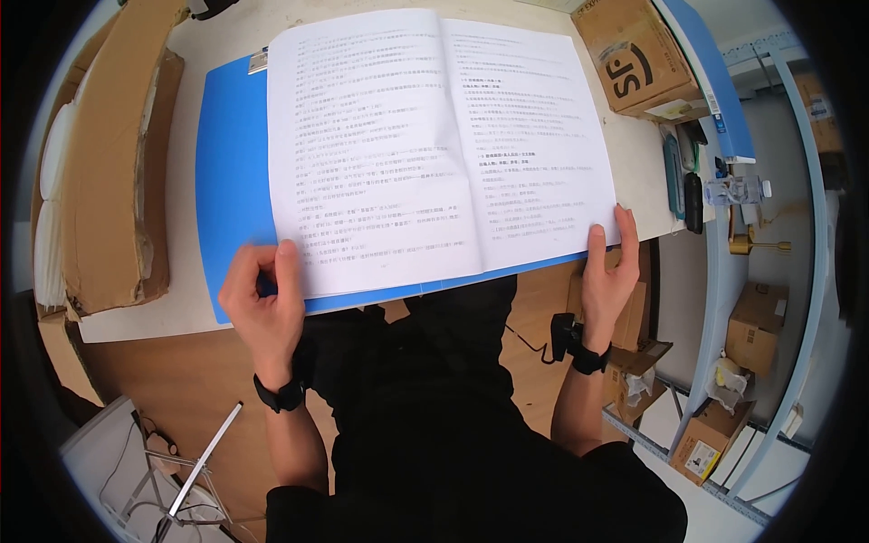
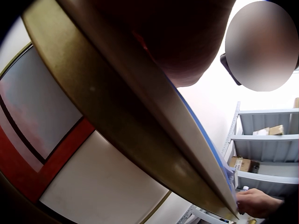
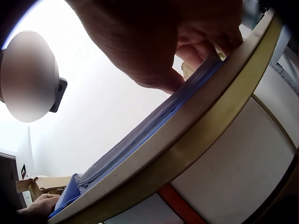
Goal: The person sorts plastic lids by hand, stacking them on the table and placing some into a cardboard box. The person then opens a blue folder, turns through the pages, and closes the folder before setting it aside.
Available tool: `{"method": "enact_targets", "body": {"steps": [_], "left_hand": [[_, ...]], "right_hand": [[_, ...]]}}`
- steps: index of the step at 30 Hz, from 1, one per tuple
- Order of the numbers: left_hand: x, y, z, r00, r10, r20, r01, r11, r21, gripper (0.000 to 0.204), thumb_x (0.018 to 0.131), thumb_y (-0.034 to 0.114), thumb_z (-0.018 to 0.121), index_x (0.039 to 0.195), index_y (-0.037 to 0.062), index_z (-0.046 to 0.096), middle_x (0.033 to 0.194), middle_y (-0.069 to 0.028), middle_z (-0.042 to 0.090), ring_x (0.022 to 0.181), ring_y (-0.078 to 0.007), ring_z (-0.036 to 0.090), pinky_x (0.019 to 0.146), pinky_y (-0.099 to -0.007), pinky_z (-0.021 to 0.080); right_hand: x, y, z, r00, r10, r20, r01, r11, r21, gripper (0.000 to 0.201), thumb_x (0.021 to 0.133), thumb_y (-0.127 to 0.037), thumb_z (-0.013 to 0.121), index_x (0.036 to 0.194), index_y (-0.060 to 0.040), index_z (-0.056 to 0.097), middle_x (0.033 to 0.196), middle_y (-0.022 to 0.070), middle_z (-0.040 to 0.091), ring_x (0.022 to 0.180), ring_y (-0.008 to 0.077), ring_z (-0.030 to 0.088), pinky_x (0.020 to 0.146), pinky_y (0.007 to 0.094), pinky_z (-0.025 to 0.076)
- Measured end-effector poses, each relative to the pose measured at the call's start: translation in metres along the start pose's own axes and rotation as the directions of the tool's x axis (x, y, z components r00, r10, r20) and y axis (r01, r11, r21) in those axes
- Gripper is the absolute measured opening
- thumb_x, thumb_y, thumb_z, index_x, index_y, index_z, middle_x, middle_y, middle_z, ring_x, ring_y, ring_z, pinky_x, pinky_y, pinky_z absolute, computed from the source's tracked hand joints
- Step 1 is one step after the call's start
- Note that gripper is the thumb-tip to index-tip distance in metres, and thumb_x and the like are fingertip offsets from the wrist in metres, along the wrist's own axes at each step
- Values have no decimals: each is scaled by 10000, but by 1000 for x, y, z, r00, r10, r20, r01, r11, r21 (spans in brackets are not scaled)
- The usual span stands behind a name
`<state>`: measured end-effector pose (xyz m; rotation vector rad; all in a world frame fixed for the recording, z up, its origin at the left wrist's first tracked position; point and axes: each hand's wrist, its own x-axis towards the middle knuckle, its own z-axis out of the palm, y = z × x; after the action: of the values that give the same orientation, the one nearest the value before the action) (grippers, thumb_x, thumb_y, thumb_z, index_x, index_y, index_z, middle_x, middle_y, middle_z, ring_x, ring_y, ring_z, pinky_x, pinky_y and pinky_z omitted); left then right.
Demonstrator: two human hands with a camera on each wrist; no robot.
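Note:
An open booklet of printed pages lies over a blue folder at the table's front edge. My left hand holds its lower left corner, thumb on the page margin and fingers curled beside it over the folder. At the lower right corner my right hand grips the booklet, its thumb on the page and fingers at the outer edge. In the right wrist view, the right hand has the page stack between thumb and fingers. The left hand is dark in the left wrist view, its fingertips hidden.
A torn cardboard box stands at the table's left. At the right are a brown carton, another blue folder and a clear bottle. Metal shelving with boxes stands beyond; a white folding stand is at lower left.

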<state>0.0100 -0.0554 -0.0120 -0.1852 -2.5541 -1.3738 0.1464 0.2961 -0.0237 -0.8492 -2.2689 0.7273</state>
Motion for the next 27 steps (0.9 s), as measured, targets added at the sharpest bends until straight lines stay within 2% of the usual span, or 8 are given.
{"method": "enact_targets", "body": {"steps": [6,11,13,15,18,23,25,27], "left_hand": [[0,-3,-2,1000,2,4,-2,1000,24,242,966,119,732,778,5,631,667,-22,546,607,-105,455,569,-280,346],[0,-3,-5,999,38,32,-38,999,22,241,968,117,727,782,6,621,667,-19,545,603,-100,440,561,-278,327],[-2,5,-11,988,-145,50,150,979,-135,235,965,108,725,787,9,609,664,-16,539,598,-95,422,557,-273,304],[-4,25,-13,992,-104,71,111,988,-105,224,953,88,723,782,21,596,689,-17,542,636,-103,435,579,-276,301],[-9,69,-5,968,190,166,-180,981,-74,178,871,21,752,778,38,601,743,-49,564,726,-187,495,643,-312,362],[-8,121,40,771,507,384,-449,862,-237,170,752,27,827,849,55,690,796,-51,668,888,-274,605,764,-379,491],[-8,129,63,691,560,457,-496,827,-264,192,778,81,834,941,65,734,1033,-67,711,1190,-335,614,971,-432,482],[-10,133,83,680,534,503,-500,839,-214,243,795,108,832,1022,66,758,1221,-108,698,1310,-375,564,1096,-481,436]], "right_hand": [[12,11,-3,1000,-2,-12,2,1000,-14,426,1019,-212,668,1362,36,621,1483,223,581,1479,375,441,1200,457,345],[43,26,-4,970,-168,174,171,985,-3,384,1055,-235,577,1332,21,652,1507,200,572,1502,384,402,1214,465,319],[53,24,-7,969,-128,212,130,992,5,394,1057,-243,552,1340,12,650,1530,194,552,1522,387,365,1228,468,298],[62,22,-6,945,-152,290,156,988,10,402,1052,-241,551,1350,14,641,1552,182,532,1535,383,342,1235,469,288],[70,24,-2,939,-159,306,148,987,60,390,1052,-216,547,1359,7,636,1565,176,519,1544,372,326,1239,463,287],[93,34,10,925,-225,307,152,958,245,334,1061,-167,525,1312,9,657,1524,168,566,1524,351,376,1235,436,303],[103,33,12,947,-182,265,91,943,321,284,1041,-91,534,1257,17,683,1442,160,639,1483,328,451,1215,406,344],[104,36,14,958,-165,234,84,943,321,269,1024,-65,550,1233,20,696,1397,161,668,1459,321,485,1202,396,364]]}}
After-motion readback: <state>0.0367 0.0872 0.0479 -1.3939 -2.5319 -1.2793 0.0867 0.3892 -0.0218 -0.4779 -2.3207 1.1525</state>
